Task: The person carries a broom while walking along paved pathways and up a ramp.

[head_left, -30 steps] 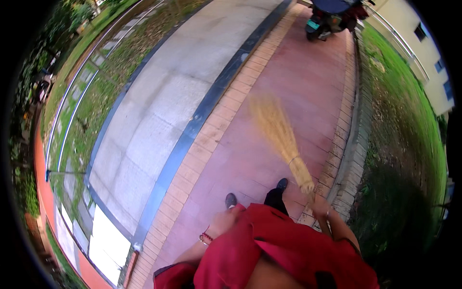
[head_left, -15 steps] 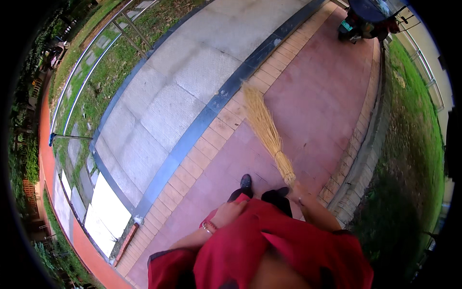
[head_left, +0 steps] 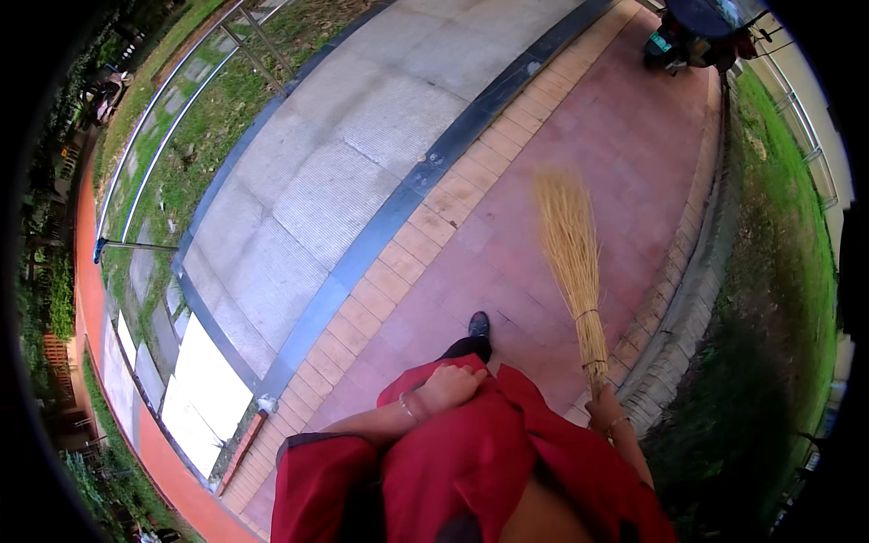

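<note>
In my right hand (head_left: 605,410) is the narrow bound end of a straw broom (head_left: 576,258), with the fingers wrapped round it. The broom points away from me over the reddish paving, its bristle tips fanned and blurred. My left hand (head_left: 450,387) lies against the front of my red garment (head_left: 453,452), its fingers curled in; whether cloth or anything else is inside them is hidden. One dark shoe (head_left: 479,324) of mine shows on the paving left of the broom.
A parked scooter (head_left: 697,41) stands at the far right. The stone curb (head_left: 692,299) borders grass on the right. Left of the dark stone strip (head_left: 362,262) lies a grey textured ramp (head_left: 335,181) with a metal railing (head_left: 172,127) beyond. A white board-like slab (head_left: 208,389) lies at lower left.
The broom has swung to the right, from over the tan brick border to the middle of the reddish paving. My right hand moved right and nearer to me; my left stayed at the garment.
</note>
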